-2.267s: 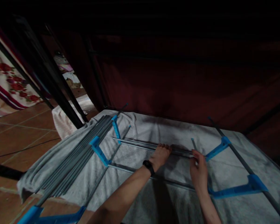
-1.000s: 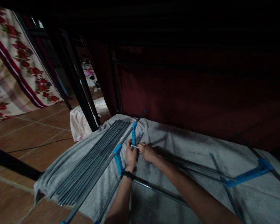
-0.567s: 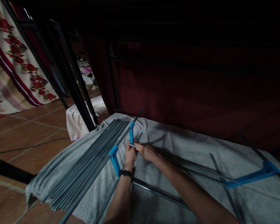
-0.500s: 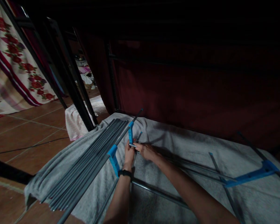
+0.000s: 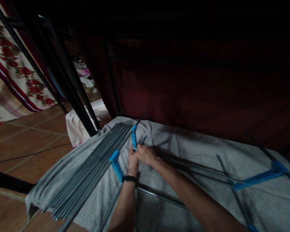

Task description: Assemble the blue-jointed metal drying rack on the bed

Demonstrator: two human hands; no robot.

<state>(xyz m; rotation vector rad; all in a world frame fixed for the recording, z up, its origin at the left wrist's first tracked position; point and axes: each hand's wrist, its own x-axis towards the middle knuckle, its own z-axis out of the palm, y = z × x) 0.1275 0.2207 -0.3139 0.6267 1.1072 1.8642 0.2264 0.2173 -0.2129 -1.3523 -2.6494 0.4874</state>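
My left hand (image 5: 133, 159), with a dark band on its wrist, is closed around the lower end of a blue plastic bracket (image 5: 134, 137). Beside it my right hand (image 5: 146, 154) pinches a thin grey metal rod (image 5: 203, 168), whose tip pokes out past the fingers at the bracket. That rod runs right towards another blue bracket (image 5: 261, 179). A long grey tube (image 5: 96, 183) passes through the tops of the held bracket and a nearer blue bracket (image 5: 116, 165). My fingers hide where rod and bracket meet.
Several loose grey rods (image 5: 87, 170) lie in a bundle on the left of the grey blanket (image 5: 183, 135). A shiny crossbar (image 5: 161, 196) spans below my forearms. Black metal posts (image 5: 72, 96) stand at left, and a dark red cloth (image 5: 195, 96) hangs behind.
My right hand has shifted slightly left, closer against my left hand and the bracket. The rod moved slightly with it. The view has turned a little.
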